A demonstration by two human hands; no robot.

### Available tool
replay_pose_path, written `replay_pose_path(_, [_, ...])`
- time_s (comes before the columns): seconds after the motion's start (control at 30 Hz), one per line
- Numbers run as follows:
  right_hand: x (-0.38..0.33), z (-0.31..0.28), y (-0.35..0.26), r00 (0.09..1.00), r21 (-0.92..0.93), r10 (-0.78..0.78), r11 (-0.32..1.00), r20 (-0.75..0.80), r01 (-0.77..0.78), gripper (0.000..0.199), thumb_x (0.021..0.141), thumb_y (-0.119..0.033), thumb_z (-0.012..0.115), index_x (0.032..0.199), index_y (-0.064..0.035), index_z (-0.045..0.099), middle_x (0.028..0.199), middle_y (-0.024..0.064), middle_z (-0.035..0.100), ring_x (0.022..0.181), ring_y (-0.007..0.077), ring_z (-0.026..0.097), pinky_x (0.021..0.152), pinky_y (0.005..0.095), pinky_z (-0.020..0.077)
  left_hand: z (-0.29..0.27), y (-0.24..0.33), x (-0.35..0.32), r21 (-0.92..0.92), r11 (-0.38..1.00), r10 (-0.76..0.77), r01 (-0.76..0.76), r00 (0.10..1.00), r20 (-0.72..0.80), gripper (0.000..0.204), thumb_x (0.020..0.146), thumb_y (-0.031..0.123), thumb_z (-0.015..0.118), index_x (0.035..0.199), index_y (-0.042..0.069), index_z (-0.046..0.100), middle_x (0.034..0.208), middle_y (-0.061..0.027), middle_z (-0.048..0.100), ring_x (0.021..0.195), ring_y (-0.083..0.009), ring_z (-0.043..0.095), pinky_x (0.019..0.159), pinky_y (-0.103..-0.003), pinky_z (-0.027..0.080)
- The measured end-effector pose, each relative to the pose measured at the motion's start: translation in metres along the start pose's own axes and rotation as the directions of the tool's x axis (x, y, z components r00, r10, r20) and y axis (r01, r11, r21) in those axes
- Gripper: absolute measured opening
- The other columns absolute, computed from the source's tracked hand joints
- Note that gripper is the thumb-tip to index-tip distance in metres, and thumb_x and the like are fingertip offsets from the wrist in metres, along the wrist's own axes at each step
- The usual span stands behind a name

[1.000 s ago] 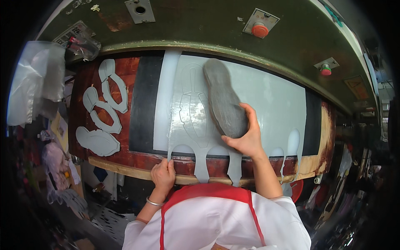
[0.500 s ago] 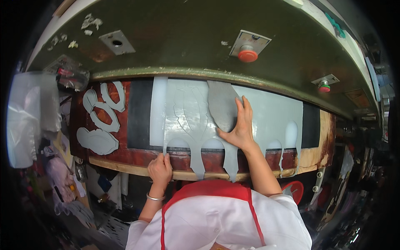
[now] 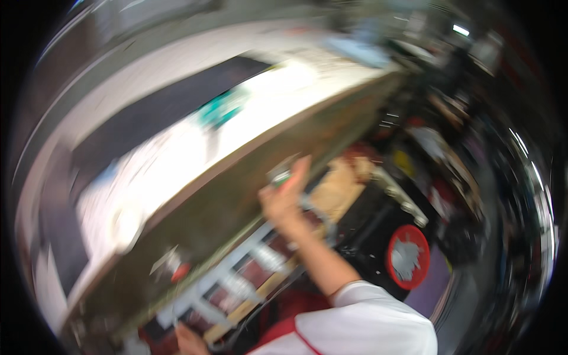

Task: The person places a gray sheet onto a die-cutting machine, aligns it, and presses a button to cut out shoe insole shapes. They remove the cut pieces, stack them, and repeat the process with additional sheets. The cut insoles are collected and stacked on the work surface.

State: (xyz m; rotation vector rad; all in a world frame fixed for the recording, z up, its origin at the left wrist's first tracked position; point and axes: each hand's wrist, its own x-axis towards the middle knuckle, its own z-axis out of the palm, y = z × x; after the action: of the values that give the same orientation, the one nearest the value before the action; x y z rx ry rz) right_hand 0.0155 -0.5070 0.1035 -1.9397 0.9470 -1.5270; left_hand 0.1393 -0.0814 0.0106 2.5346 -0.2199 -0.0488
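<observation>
The whole view is smeared by motion. My right hand (image 3: 284, 198) is raised at the green-brown machine beam (image 3: 236, 198), thumb and a stretched finger apart around a small button with a green part (image 3: 279, 177). At the lower edge, my left hand (image 3: 190, 341) is by the near left end of a grey sheet (image 3: 239, 287) with cut-out gaps. Blur hides whether its fingers pinch the sheet. The sheet lies along the bench below the beam, red-brown board (image 3: 255, 271) showing through its gaps.
Left of my right hand, a red knob (image 3: 180, 272) juts from the beam. A teal object (image 3: 222, 109) and a dark panel (image 3: 171, 100) lie on the white top. A red bin (image 3: 391, 260) with grey scraps stands at the right, beside the wooden bench end (image 3: 337, 186).
My view has swung to the right and tilted. My right hand has left the dark grey piece on the sheet and moved right to the button. My left hand stays near the sheet's left end.
</observation>
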Motion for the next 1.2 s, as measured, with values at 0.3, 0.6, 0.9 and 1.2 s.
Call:
replay_pose_path(0.3, [-0.061,-0.045,-0.012,0.981,-0.213,0.051,0.977,0.189,-0.01,0.084,0.086,-0.031,0.063,0.146,0.0014,0.014,0.139,0.0303,0.032,0.128,0.044,0.034,0.105,0.0464,0.0331,-0.025,0.019,0.017,0.15,0.975,0.172,-0.166,0.985,-0.028,0.047,0.098,0.037,0.043,0.102,-0.005,0.064,0.087,-0.0286,0.064,0.077,-0.0443,0.061,0.065,-0.049,0.048])
replay_pose_path(0.6, [-0.165,-0.073,0.015,0.724,-0.183,0.125,0.983,0.679,0.003,0.027,0.08,-0.022,0.067,0.094,0.0011,0.061,0.087,0.0188,0.061,0.089,0.0374,0.059,0.082,0.0447,0.0469,-0.02,0.006,-0.022,-0.214,0.965,0.145,-0.154,0.988,-0.054,0.037,0.096,0.03,0.052,0.083,-0.002,0.063,0.07,-0.0218,0.062,0.06,-0.0361,0.056,0.058,-0.045,0.044])
replay_pose_path(0.9, [-0.169,-0.12,-0.011,0.947,-0.281,-0.014,0.954,0.321,0.109,0.028,0.075,-0.018,0.068,0.099,-0.0044,0.061,0.094,0.0136,0.061,0.083,0.0332,0.057,0.075,0.0454,0.0431,-0.037,-0.03,-0.104,-0.259,0.966,0.032,-0.029,0.999,0.005,0.036,0.097,0.027,0.05,0.095,-0.005,0.065,0.085,-0.0237,0.065,0.075,-0.0364,0.06,0.069,-0.042,0.048])
replay_pose_path(1.2, [-0.209,-0.058,-0.086,0.456,0.073,-0.167,0.974,0.874,0.217,0.104,0.055,-0.028,0.084,0.144,-0.0128,0.032,0.136,0.042,0.023,0.13,0.0575,0.02,0.107,0.0545,0.0304,-0.041,-0.058,-0.193,-0.277,0.958,-0.043,0.066,0.995,0.088,0.037,0.1,0.03,0.043,0.073,0.005,0.05,0.054,-0.0076,0.058,0.048,-0.0173,0.055,0.05,-0.034,0.042])
